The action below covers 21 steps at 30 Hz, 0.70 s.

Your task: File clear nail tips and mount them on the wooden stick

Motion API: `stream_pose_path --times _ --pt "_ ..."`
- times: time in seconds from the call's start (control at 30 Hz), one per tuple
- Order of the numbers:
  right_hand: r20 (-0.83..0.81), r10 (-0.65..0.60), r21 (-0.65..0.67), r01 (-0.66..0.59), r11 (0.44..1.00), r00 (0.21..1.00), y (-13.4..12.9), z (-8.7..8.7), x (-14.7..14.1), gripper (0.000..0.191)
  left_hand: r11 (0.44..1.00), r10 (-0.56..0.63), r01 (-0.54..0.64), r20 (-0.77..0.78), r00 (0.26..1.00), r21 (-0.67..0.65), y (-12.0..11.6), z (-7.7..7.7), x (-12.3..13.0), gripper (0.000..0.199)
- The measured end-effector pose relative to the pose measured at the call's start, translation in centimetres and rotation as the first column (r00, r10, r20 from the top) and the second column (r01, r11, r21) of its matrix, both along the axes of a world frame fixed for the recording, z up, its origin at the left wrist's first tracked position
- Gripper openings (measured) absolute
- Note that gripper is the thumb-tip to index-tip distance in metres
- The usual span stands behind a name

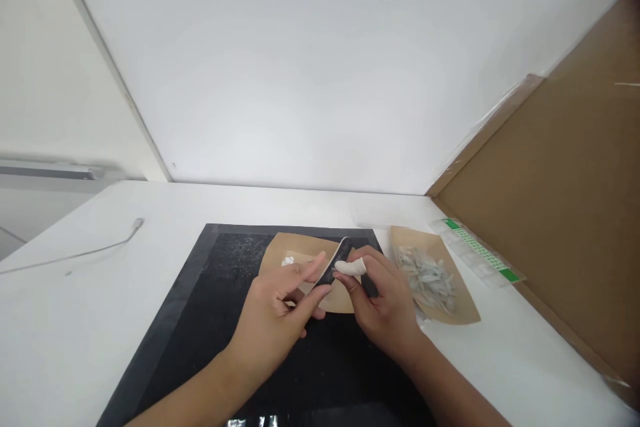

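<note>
A black nail file (pixel 341 257) with a pale edge slants between my hands above the mat. My left hand (pixel 280 297) pinches its lower end with the thumb underneath and the fingers behind. On my right hand (pixel 383 287), a white finger cover (pixel 351 267) wraps the index finger. That finger and the thumb are pressed together at the file's dark face; anything small between them is too fine to make out. Below the hands lies a brown paper sheet (pixel 280 250), mostly covered by them, with small white bits (pixel 288 261) on it.
A black mat (pixel 200 340) with pale dust lies on the white table (pixel 55 340). To the right, a brown paper (pixel 463 310) bears a heap of translucent nail tips (pixel 433 280). Beyond are a clear green-labelled case (pixel 480 252) and a cardboard wall (pixel 565 213). A cable (pixel 95 252) lies left.
</note>
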State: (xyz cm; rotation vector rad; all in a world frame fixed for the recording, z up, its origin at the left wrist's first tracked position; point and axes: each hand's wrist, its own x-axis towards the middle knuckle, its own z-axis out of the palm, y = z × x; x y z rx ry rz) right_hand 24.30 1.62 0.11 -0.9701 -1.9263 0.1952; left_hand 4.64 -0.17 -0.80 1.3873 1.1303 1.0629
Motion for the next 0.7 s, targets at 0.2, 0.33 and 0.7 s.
stream_pose_path --times 0.2,0.33,0.7 --pt "0.19 -0.136 0.112 0.116 0.987 0.972 0.0 -0.4 -0.1 0.019 0.977 -0.045 0.062 0.087 0.995 -0.203 0.1 0.8 -0.1 0.05" --pt "0.264 -0.209 0.183 0.164 0.969 0.942 0.2 -0.7 -0.1 0.018 0.99 -0.068 0.073 0.042 0.997 -0.123 0.2 1.1 -0.3 0.042" --pt "0.231 -0.192 0.194 0.148 0.97 0.954 0.3 -1.4 -0.7 0.028 0.995 -0.104 0.104 0.051 0.993 -0.007 1.2 0.4 -0.7 0.037"
